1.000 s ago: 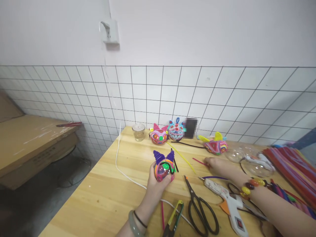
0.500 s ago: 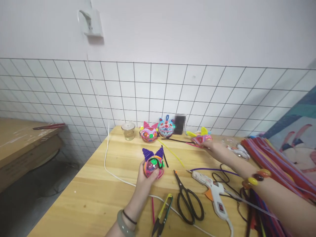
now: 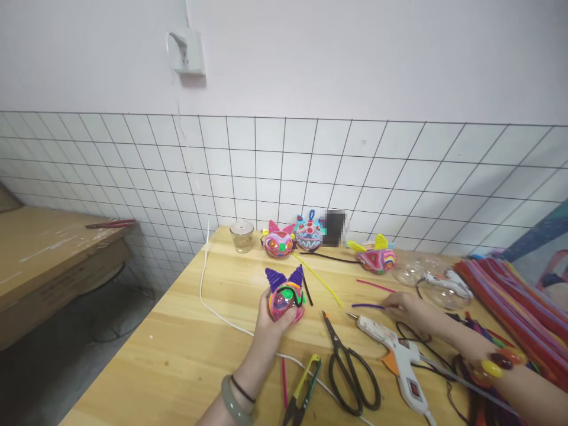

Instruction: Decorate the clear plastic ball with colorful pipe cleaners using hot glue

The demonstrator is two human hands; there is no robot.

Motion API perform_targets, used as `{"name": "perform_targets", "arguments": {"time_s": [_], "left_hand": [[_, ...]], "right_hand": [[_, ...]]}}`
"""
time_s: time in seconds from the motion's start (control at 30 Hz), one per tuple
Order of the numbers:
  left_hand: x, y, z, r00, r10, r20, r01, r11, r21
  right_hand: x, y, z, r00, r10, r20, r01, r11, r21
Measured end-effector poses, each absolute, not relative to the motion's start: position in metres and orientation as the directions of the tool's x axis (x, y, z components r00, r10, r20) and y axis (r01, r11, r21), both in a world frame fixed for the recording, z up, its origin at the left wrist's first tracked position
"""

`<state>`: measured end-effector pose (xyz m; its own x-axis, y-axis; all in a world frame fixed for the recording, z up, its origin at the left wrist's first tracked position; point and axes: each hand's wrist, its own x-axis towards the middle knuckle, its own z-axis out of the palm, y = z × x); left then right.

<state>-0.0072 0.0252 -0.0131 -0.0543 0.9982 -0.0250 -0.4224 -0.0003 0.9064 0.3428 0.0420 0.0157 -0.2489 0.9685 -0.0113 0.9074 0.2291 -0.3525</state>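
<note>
My left hand (image 3: pixel 266 325) grips a round craft head (image 3: pixel 284 296) wrapped in coloured pipe cleaners, with two purple ears, resting on the wooden table (image 3: pixel 186 349). My right hand (image 3: pixel 406 307) lies flat on the table further right, its fingertips at the end of a purple pipe cleaner (image 3: pixel 367 306). I cannot tell whether the fingers pinch it. A white glue gun (image 3: pixel 397 352) lies just in front of that hand, and black scissors (image 3: pixel 348 370) sit between my two arms.
Three finished craft heads (image 3: pixel 278 242) (image 3: pixel 309 232) (image 3: pixel 376 258) stand along the tiled wall, beside a small glass cup (image 3: pixel 242 235). Yellow snips (image 3: pixel 304 390), clear plastic half-shells (image 3: pixel 437 284) and a big bundle of pipe cleaners (image 3: pixel 515 302) crowd the right. A white cable (image 3: pixel 208 296) crosses the table.
My right hand has drawn back from the far yellow-eared craft head to the purple pipe cleaner near the glue gun. My left hand keeps hold of the purple-eared head.
</note>
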Motion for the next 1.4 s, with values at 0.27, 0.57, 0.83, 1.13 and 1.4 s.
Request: {"name": "perform_targets", "arguments": {"time_s": [0.27,0.57,0.83,1.13,1.4], "left_hand": [[0.001,0.022,-0.019,0.0,0.998,-0.066,-0.567,0.055,0.822],[-0.004,0.014,-0.007,0.198,0.98,-0.037,-0.558,0.144,0.817],[-0.007,0.014,-0.005,0.324,0.943,-0.069,-0.682,0.284,0.674],[-0.007,0.015,-0.005,0.319,0.945,-0.07,-0.679,0.279,0.679],[-0.007,0.014,-0.007,0.332,0.941,-0.067,-0.664,0.284,0.692]], "right_hand": [[0.308,0.022,0.045,-0.145,0.949,0.279,0.879,0.253,-0.404],[0.179,-0.03,0.055,-0.39,0.752,0.532,0.73,0.604,-0.319],[0.174,-0.024,0.048,-0.449,0.731,0.513,0.756,0.617,-0.217],[0.174,-0.025,0.047,-0.462,0.764,0.45,0.778,0.593,-0.207],[0.175,-0.023,0.047,-0.477,0.758,0.445,0.798,0.586,-0.143]]}}
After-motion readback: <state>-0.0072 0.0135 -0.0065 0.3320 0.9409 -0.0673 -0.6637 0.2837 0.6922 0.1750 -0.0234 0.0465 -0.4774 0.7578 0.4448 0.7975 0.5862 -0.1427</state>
